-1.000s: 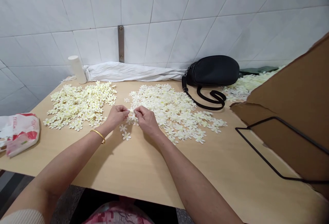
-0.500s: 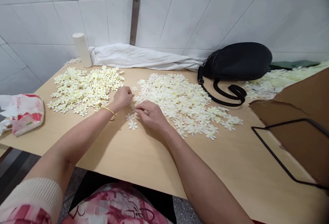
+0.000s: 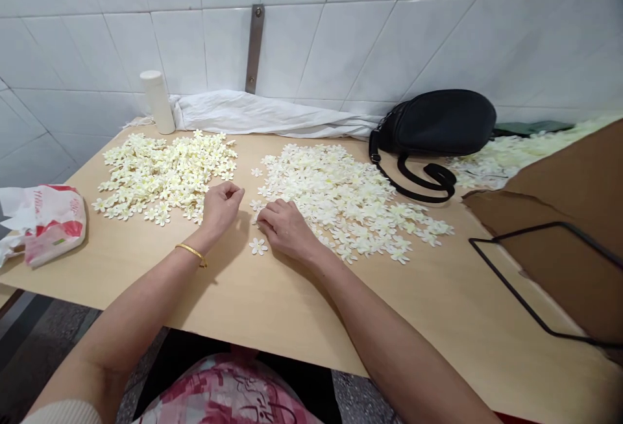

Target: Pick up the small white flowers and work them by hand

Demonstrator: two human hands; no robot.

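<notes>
My left hand [image 3: 221, 206], with a gold bangle [image 3: 192, 254] at the wrist, hovers at the right edge of the left pile of artificial flowers [image 3: 165, 174]. Its thumb and forefinger are pinched; anything between them is too small to make out. On the table by the second flower pile [image 3: 331, 180], my right hand [image 3: 288, 229] rests with its fingers curled down and together. Its fingertips touch the tabletop at a flower mostly covered by them, and whether they grip it is hidden. One loose white flower [image 3: 257, 246] lies just below that hand.
A black bag [image 3: 442, 122] with a looped strap lies behind the right pile. At right stand a cardboard box [image 3: 564, 210] and a black wire frame [image 3: 516, 294]. A white bottle [image 3: 158, 102], white cloth [image 3: 263, 114] and a red-white plastic bag [image 3: 53, 223] are also on the table [image 3: 253, 304].
My left hand has drawn back left and down, away from my right hand. The right hand has shifted slightly down, and its fingers now cover one of the loose flowers. The view has tilted a little.
</notes>
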